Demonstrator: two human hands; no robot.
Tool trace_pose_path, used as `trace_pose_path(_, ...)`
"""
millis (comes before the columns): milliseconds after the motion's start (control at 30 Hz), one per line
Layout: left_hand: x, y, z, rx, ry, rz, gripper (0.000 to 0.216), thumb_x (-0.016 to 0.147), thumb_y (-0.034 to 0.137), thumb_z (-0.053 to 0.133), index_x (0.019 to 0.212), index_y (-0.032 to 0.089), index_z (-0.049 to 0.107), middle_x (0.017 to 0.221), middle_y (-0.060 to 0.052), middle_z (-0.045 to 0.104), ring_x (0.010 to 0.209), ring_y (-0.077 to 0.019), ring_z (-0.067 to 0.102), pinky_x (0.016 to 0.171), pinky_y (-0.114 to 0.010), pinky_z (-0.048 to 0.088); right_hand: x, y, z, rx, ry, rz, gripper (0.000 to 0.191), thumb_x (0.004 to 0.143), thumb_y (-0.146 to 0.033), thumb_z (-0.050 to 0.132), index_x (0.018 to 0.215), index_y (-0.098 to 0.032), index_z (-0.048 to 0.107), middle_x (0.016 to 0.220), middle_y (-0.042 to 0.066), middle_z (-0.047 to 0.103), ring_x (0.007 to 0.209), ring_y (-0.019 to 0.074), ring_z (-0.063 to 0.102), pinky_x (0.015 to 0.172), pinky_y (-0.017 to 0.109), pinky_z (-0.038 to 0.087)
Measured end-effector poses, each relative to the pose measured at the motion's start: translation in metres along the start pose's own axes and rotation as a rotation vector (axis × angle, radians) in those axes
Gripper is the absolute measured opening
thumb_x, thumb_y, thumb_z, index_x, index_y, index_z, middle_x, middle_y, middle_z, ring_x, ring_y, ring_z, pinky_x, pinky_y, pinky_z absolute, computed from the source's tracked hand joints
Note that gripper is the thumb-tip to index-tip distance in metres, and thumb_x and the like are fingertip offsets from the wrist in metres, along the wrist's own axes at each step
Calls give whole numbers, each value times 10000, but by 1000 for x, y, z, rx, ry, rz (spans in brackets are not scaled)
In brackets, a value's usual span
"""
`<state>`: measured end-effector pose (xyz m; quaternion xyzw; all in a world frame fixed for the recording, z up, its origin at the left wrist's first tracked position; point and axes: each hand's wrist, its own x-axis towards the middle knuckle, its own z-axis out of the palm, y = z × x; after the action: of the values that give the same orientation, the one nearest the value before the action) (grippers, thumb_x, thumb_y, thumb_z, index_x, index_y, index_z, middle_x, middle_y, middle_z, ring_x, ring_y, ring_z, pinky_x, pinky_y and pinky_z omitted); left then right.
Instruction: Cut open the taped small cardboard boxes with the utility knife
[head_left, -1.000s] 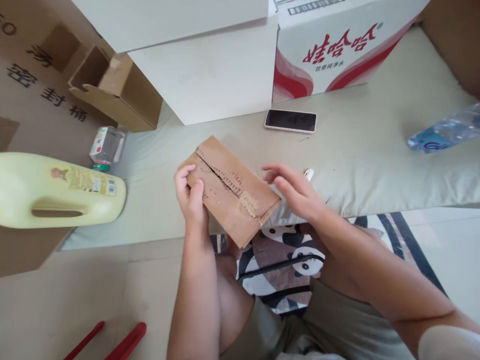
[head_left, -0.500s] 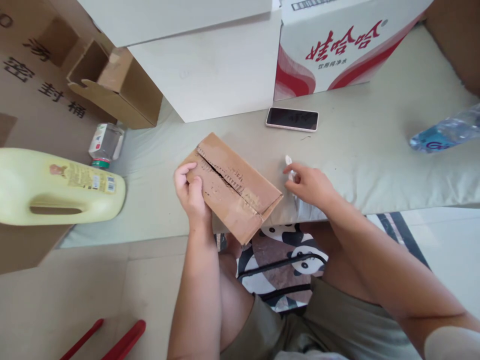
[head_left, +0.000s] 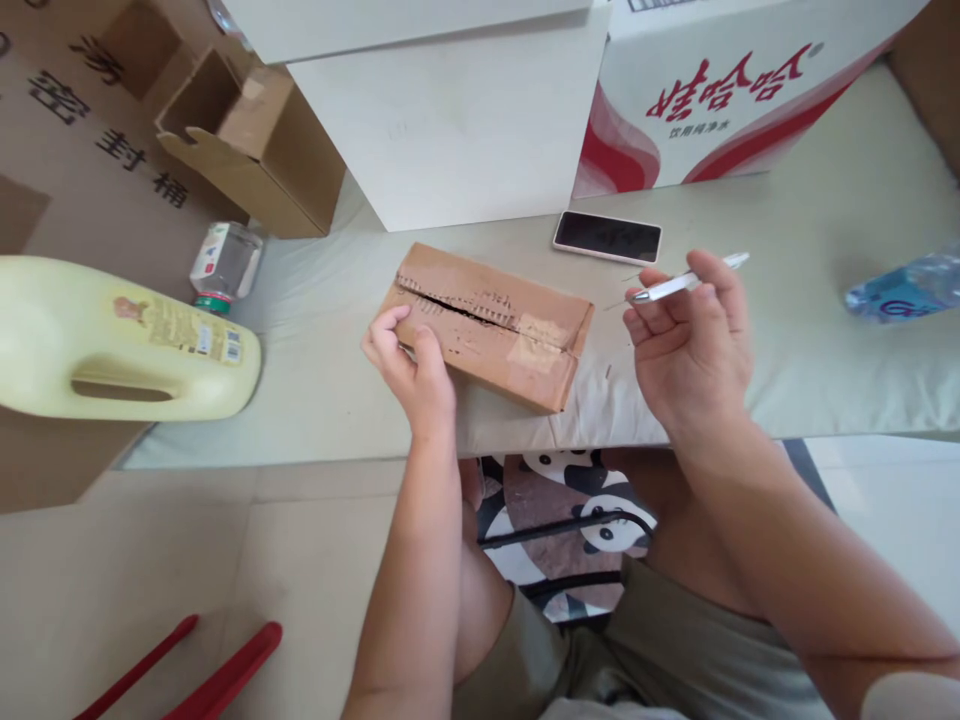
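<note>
A small brown cardboard box (head_left: 480, 335) rests on the pale cloth-covered surface, slightly turned. Its top seam is split by a dark, ragged gap, with a strip of tape near the right end. My left hand (head_left: 416, 370) grips the box's left end, thumb on top. To the right of the box, my right hand (head_left: 694, 345) is raised with the palm turned up. Between its thumb and fingers it holds a slim white pen (head_left: 679, 287), whose tip points left toward the box.
A dark-screened phone (head_left: 607, 237) lies behind the box. White cartons (head_left: 465, 130) stand at the back. On the left are a yellow jug (head_left: 127, 345), a small clear jar (head_left: 225, 265) and an open carton (head_left: 292, 150). A water bottle (head_left: 911, 288) lies at the right.
My right hand has lifted from the surface with the white pen and turned palm up. The box has rotated to lie more level, my left hand still on it.
</note>
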<state>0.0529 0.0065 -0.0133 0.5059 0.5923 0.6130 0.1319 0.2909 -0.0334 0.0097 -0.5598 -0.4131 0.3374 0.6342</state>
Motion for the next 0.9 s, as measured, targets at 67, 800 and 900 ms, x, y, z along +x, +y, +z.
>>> trace_pose_path(67,0,0,-1,-2,-5,4,170,915,275,541,1081,255,574,1155,-60,545,1179,-227,504,1089,-379,384,-1,-1,3,94,8,28,343,955,-564,523,1247,-386,544,1143,29,691,1099,220,699,884,405,590)
trace_pose_path(800,-1,6,-2,25,5,9,200,877,238,549,1071,221,590,1139,-79,538,1145,-218,524,1083,-373,404,-22,-20,21,328,-140,-189,271,816,-339,835,909,-282,586,905,-58,738,783,143,753,727,295,650)
trace_pose_path(900,-1,6,-1,25,8,8,208,871,243,545,1073,220,589,1134,-81,546,1136,-217,524,1069,-367,413,-25,-20,24,124,-208,-305,83,888,-302,766,912,-263,697,946,2,768,918,183,757,860,356,631)
